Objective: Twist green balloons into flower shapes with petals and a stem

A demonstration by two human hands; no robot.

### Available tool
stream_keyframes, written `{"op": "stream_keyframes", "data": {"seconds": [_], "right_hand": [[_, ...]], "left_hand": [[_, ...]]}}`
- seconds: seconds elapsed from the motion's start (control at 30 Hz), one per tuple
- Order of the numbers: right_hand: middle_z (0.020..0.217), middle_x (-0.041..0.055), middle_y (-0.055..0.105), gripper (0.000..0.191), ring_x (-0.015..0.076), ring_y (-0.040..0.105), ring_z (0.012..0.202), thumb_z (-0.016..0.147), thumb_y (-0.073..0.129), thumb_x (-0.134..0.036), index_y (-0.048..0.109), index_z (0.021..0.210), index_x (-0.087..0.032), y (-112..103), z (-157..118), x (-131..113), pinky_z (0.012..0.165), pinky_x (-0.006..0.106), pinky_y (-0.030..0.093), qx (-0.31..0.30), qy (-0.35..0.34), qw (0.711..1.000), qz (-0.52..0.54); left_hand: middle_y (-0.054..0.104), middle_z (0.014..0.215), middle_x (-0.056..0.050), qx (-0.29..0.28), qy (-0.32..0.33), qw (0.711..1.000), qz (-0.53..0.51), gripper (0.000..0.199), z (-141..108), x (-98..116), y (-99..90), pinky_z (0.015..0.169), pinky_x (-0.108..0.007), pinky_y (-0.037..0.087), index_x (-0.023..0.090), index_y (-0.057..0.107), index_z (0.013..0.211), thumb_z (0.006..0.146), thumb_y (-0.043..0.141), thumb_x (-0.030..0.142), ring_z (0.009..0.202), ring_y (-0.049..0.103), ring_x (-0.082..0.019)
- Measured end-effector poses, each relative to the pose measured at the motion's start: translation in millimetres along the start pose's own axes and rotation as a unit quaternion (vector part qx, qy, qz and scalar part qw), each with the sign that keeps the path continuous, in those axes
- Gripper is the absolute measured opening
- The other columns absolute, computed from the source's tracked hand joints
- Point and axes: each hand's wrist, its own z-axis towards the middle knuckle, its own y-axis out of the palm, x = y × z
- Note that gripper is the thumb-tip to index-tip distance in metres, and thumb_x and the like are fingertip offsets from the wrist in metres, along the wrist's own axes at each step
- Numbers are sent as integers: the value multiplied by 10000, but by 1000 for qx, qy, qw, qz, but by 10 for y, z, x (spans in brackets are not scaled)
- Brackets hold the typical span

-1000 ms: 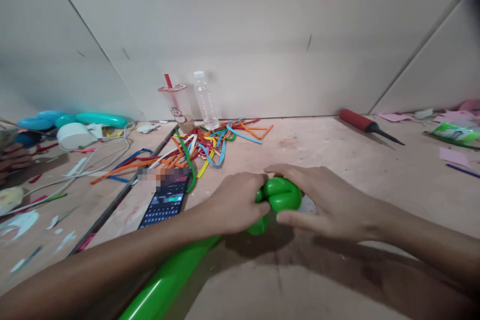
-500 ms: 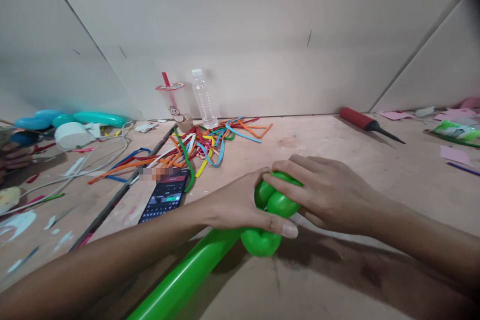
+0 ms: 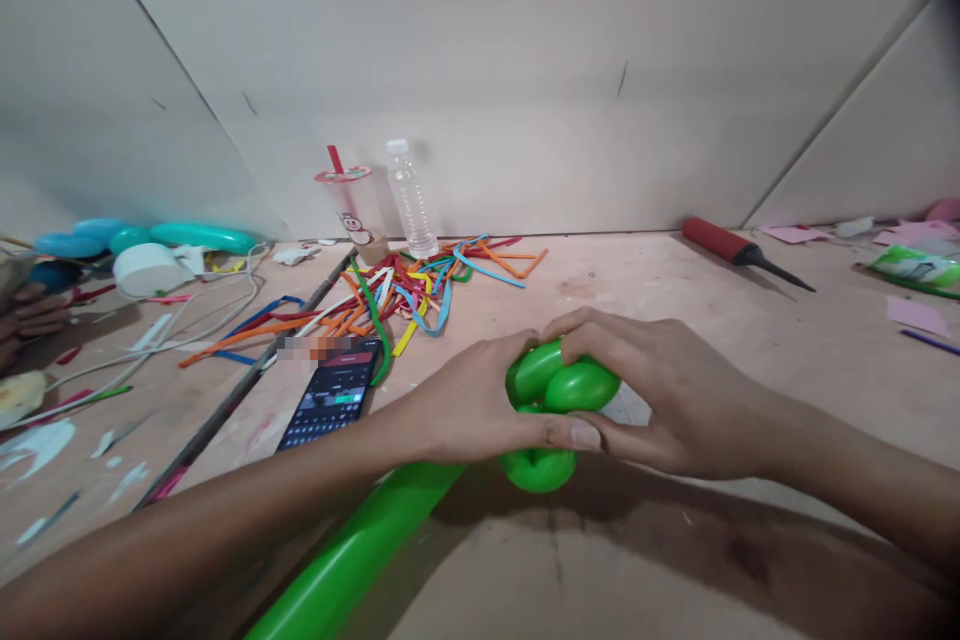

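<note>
A long green balloon [image 3: 367, 550] runs from the bottom edge up to a cluster of twisted round bubbles above the table. My left hand [image 3: 480, 400] wraps round the left side of the bubbles, its thumb stretched across their front. From the right, my right hand [image 3: 660, 390] grips the same cluster, fingers over the top and thumb low near the left thumb's tip. The fingertips behind the bubbles are hidden.
Uninflated balloons [image 3: 405, 295] lie heaped behind a phone [image 3: 334, 395]. A cup [image 3: 356, 215] and a bottle [image 3: 412, 200] stand by the wall. A red pump [image 3: 716, 240] lies at right. Another person's hand [image 3: 34, 315] shows at far left.
The bubble cluster has turned and shifted slightly right. My right hand's thumb now shows at the front, its fingers more arched over the top. The left thumb remains across the front.
</note>
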Motion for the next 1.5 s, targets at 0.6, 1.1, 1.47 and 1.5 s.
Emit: {"op": "stream_keyframes", "data": {"seconds": [0.6, 1.1, 1.47, 1.5], "right_hand": [[1164, 141, 665, 384, 272, 645, 973, 863, 442, -37, 584, 1198, -158, 109, -19, 1, 753, 396, 530, 2, -50, 990, -130], [607, -33, 587, 79, 130, 537, 560, 711, 621, -145, 608, 659, -203, 7, 1, -47, 511, 248, 357, -66, 140, 985, 81], [462, -16, 578, 364, 129, 529, 383, 882, 396, -275, 587, 581, -204, 211, 31, 276, 474, 257, 456, -312, 206, 777, 506], [470, -15, 581, 389, 133, 538, 396, 910, 377, -284, 601, 602, -203, 211, 24, 279, 483, 261, 463, -312, 191, 786, 498]], "left_hand": [[547, 670, 58, -74, -76, 986, -125, 274, 119, -59, 55, 591, -216, 383, 144, 701, 758, 645, 839, 351, 640, 485, -98], [681, 763, -48, 21, 14, 955, 294, 110, -42, 65, 179, 587, -293, 404, 180, 622, 829, 765, 613, 269, 701, 630, -226], [699, 1060, -103, 15, 124, 882, 455, 482, -132, 145, 219, 672, -345, 498, 201, 382, 1336, 891, 562, 246, 882, 697, -288], [704, 1062, -87, 6, 134, 887, 441, 457, -126, 157, 196, 676, -339, 490, 222, 400, 1327, 898, 557, 254, 890, 699, -284]]}}
